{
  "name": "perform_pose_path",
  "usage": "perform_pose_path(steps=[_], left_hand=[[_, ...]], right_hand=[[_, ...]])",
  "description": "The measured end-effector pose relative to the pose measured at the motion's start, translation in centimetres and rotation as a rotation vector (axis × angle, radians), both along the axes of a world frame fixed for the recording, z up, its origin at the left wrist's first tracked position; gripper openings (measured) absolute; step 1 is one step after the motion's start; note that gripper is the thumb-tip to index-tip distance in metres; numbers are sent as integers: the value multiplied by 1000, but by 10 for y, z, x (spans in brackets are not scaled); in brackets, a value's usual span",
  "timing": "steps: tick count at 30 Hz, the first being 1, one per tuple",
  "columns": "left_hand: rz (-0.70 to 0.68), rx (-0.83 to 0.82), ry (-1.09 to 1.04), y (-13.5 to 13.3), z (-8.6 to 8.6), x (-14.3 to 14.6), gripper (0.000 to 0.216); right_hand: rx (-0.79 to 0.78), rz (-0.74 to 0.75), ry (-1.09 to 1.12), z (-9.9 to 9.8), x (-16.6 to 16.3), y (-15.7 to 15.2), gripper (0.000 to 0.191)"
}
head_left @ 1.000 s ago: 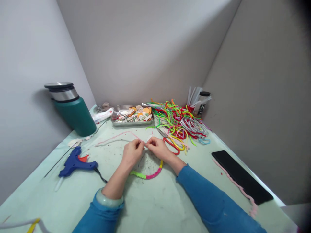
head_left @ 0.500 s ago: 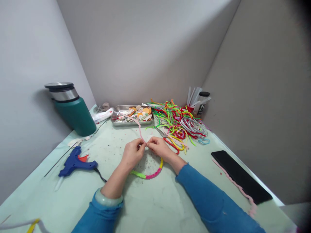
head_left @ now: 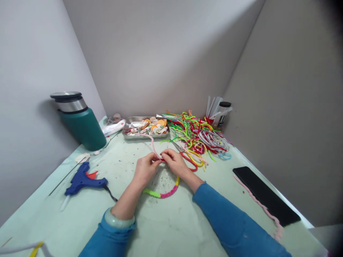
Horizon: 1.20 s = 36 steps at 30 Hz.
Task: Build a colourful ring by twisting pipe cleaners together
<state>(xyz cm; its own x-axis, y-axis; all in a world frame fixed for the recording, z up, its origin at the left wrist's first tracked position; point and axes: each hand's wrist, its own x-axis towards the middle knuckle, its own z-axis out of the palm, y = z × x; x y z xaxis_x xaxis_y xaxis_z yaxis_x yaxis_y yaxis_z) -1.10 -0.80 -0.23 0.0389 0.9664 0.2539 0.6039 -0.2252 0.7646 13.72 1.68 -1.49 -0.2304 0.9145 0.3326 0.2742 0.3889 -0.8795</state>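
Observation:
Close together over the middle of the table, both hands pinch at one spot. My left hand (head_left: 145, 171) is closed on a pale pink pipe cleaner (head_left: 153, 144), whose free end arches up toward the metal tray. Fingertips of my right hand (head_left: 175, 163) grip a ring of pipe cleaner (head_left: 168, 194) wound in green, magenta and yellow sections. A short red piece of it shows between the two hands. The ring's lower curve hangs below them, and its sides are partly hidden by the hands. Red-and-yellow-handled scissors (head_left: 189, 160) lie just beyond my right wrist.
A blue glue gun (head_left: 85, 180) lies left, near a green bottle (head_left: 85, 128). Behind stand a metal tray (head_left: 146, 137) of small cut pieces and a heap of pipe cleaners (head_left: 191, 126). A black phone (head_left: 265, 194) lies right, beside a cup of glue sticks (head_left: 211, 109).
The fingers have shifted slightly at the joint, and a red section now shows between them. The pink pipe cleaner's free end has dropped a little. Surrounding things stay put.

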Motion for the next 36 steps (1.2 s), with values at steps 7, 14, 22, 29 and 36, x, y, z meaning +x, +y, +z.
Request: perform_pose_path(steps=[7,14,22,29,36], left_hand=[[53,-7,37,-1,1,3,17],[61,-31,81,0,-2,1,18],[45,-34,85,-2,0,0,19],[-31,-183,-149,3,-1,-3,24],[-32,-389,-526,1,3,0,39]], right_hand=[[174,117,4,5,0,-3,16],[251,135,-19,6,-2,-5,6],[280,190,-56,9,0,-8,7],[278,227,-51,10,6,-6,9],[314,275,-108,7,13,-1,7]])
